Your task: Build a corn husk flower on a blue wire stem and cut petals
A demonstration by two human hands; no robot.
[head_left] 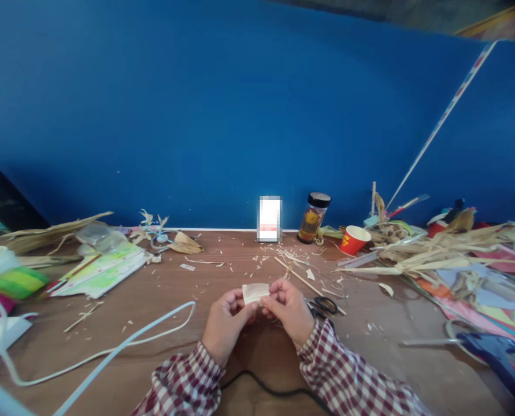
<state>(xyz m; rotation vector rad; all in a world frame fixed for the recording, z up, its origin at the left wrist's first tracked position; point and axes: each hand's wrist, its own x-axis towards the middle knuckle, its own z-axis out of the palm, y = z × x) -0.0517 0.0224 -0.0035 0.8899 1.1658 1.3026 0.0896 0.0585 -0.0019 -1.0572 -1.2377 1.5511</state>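
Both hands (257, 315) pinch a pale husk piece (254, 292) above the table (162, 300)

- No text can be read anywhere.
- Red paper cup (355, 240) on the brown wooden counter (162, 306): yellow marking, too blurred to read.
- White upright card (269, 218): pixelated, illegible.
- Green-and-white printed paper sheets (99, 270): print too small to read.

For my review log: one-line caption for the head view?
Left hand and right hand pinch a pale strip over a littered table, scissors nearby.
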